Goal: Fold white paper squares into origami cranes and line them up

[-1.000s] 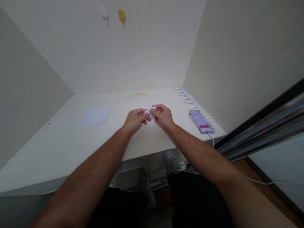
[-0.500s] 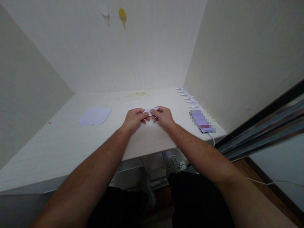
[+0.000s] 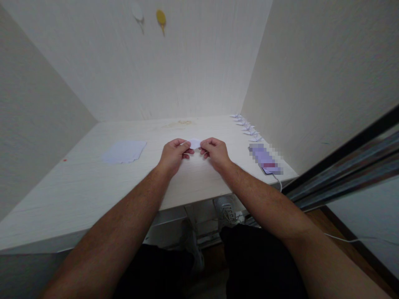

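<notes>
A small folded piece of white paper [image 3: 195, 144] is held just above the middle of the white desk. My left hand [image 3: 177, 153] pinches its left end between thumb and fingers. The right end sits in the closed fingers of my right hand [image 3: 215, 153]. Most of the paper's middle shows between the two thumbs. Fingertips under the paper are partly hidden.
A stack of white sheets [image 3: 124, 151] lies on the desk [image 3: 124, 187] to the left. Several folded paper figures [image 3: 246, 128] line the back right edge. Nearer, a phone [image 3: 264, 159], partly pixelated, has a white cable [image 3: 278, 181] running off the front edge.
Both hands have moved slightly apart, the left one to the left and the right one a little to the right. More of the paper shows between them.
</notes>
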The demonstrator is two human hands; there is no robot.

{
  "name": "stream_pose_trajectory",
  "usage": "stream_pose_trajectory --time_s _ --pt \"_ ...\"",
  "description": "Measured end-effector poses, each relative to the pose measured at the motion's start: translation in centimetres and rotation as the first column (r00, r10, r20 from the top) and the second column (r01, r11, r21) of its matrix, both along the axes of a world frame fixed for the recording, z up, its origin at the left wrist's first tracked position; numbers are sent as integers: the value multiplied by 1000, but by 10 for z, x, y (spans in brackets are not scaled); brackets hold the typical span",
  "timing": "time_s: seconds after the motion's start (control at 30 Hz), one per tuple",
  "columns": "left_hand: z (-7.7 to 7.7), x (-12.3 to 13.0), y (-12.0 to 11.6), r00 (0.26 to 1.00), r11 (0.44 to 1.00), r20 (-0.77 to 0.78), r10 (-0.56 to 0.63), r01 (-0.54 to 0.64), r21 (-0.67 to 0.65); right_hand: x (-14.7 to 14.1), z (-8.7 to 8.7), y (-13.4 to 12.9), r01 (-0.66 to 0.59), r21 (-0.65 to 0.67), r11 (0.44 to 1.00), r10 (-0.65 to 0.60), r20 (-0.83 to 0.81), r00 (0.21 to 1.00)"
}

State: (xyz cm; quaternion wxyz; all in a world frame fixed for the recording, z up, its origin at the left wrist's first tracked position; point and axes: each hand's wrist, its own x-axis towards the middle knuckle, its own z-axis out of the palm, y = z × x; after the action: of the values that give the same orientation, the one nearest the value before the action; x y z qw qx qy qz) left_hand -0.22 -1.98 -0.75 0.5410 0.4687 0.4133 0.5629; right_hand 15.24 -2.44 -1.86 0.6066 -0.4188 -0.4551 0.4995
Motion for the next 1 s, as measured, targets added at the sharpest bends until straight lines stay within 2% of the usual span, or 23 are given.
stream_pose_trajectory --time_s 0.13,0.27,0.4,0.6,0.73,0.87,1.0 --pt "1 -3 3 991 997 115 74 -74 -7 -2 0 -2 -50 -20 999 52 95 994" --pt "1 -5 5 983 998 173 64 -63 -12 -2 0 -4 -80 -55 995 88 162 983" --pt "0 -3 4 993 996 105 50 -57 64 -1 0 -6 -113 -54 992 124 281 952" --pt "-4 1 1 998 994 16 -66 65 85 2 -2 -10 -152 59 987 105 483 869" --pt "-3 -2 1 995 994 38 -90 87 66 3 -3 -10 -176 82 981 106 534 839" --pt "1 -4 -1 989 991 72 -133 134 -11 3 -3 -10 -215 110 970 126 531 838" --pt "4 -4 -2 991 993 82 -103 107 -41 2 -3 -11 -217 100 971 136 515 847"
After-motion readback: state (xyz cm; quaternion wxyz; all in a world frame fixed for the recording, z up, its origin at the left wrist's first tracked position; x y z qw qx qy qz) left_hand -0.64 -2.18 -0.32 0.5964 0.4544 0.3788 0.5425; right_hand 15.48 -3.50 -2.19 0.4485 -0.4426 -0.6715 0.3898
